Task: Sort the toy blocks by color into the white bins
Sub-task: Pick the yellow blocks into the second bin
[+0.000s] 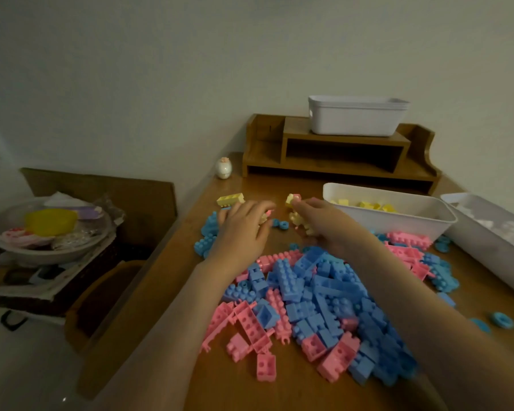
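resting palm-down on the smooth brown wooden desk [175, 256], the left hand [244, 229] is seen with fingers bent over small pale pieces; whether anything is gripped cannot be told. a small pale-yellow studded plastic block [292, 200] is pinched between thumb and fingertips of the right hand [324, 225], just beside the left end of a rectangular white plastic bin [398, 222]. a long yellow studded brick [231, 199] lies beyond the left hand. a heap of glossy blue and pink studded plastic blocks [309, 292] is spread under both forearms. yellow blocks [365, 204] are held in that bin; white pieces [487, 223] are held in a second white bin [493, 253] to its right. a third white bin [356, 121] is set on a stepped wooden shelf [339, 157]; its contents are hidden.
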Available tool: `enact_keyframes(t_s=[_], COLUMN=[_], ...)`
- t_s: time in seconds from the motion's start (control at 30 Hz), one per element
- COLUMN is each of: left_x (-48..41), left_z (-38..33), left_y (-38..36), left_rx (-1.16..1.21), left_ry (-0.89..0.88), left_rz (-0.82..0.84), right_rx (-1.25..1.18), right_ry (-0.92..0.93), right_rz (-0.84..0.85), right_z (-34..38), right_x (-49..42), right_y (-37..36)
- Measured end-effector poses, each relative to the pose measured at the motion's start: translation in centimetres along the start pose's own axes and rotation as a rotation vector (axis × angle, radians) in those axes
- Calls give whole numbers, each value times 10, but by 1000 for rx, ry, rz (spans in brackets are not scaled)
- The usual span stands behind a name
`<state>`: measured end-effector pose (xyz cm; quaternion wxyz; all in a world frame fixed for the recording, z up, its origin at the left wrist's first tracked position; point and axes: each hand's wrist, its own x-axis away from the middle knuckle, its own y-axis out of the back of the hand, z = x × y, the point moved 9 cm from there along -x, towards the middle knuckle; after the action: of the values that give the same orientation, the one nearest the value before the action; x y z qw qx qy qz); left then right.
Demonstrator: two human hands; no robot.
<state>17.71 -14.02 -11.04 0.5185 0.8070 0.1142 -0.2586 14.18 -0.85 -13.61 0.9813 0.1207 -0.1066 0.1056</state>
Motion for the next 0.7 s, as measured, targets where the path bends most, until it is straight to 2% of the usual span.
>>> enact_keyframes(t_s=[0.07, 0.13, 0.2, 0.27, 0.4, 0.53, 0.6, 0.7], left_x=[1, 3, 4, 4, 7, 6, 5, 4], left_z=[9, 17, 21, 22, 18, 21, 22, 24], left_y=[-13, -23, -30, -33, -36, -33, -32, -32], left_rx=[-109, -180, -185, -86, 38, 65, 100, 135], left_ry=[37, 84, 139, 201, 231, 249, 265, 287], left_rz=[110, 212, 281, 304, 345, 320, 300, 278], right_rx=[342, 510, 699, 859, 1002, 1153, 1140, 1125], right_ry=[224, 385, 472, 515, 523, 253, 174, 245], right_rz=[-192, -327, -463, -543, -608, -494, -487, -571], right_z=[21, 37, 45, 48, 44, 26, 22, 30], right_x=[-1, 2, -1, -7, -22, -47, -47, -37], right_y=[23, 44, 65, 81, 93, 96, 95, 85])
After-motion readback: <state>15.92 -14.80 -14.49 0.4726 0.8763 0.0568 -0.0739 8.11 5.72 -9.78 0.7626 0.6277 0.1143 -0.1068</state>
